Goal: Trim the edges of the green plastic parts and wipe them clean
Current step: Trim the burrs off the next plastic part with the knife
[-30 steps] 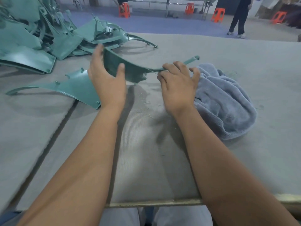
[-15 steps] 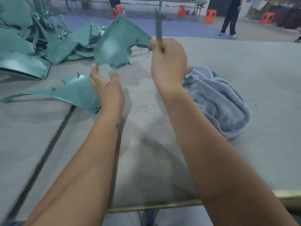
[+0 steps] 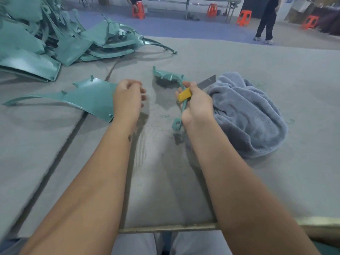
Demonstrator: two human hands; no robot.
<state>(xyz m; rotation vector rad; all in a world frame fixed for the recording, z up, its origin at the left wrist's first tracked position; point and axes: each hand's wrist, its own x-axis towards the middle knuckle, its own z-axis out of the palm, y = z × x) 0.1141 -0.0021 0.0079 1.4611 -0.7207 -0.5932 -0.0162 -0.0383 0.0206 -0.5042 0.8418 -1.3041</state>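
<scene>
My right hand (image 3: 196, 105) grips a green plastic part (image 3: 168, 76) by its thin arm, together with a yellow-handled knife (image 3: 184, 94) whose grey blade (image 3: 207, 82) sticks out toward the towel. The part's wide end sits low over the table beyond my fingers; its ringed tip pokes out below my wrist. My left hand (image 3: 128, 100) hovers just left of it with fingers loosely curled, holding nothing. A second green part (image 3: 88, 98) lies flat on the table, partly under my left hand.
A grey-blue towel (image 3: 246, 115) is bunched right of my right hand. A heap of green plastic parts (image 3: 55, 37) fills the table's far left. The table's (image 3: 165, 227) metal front edge is near my lap. A person and orange stools stand beyond the table.
The part was raised upright in my right hand and has come down low over the table, turned over. My left hand has let go of it and drawn back.
</scene>
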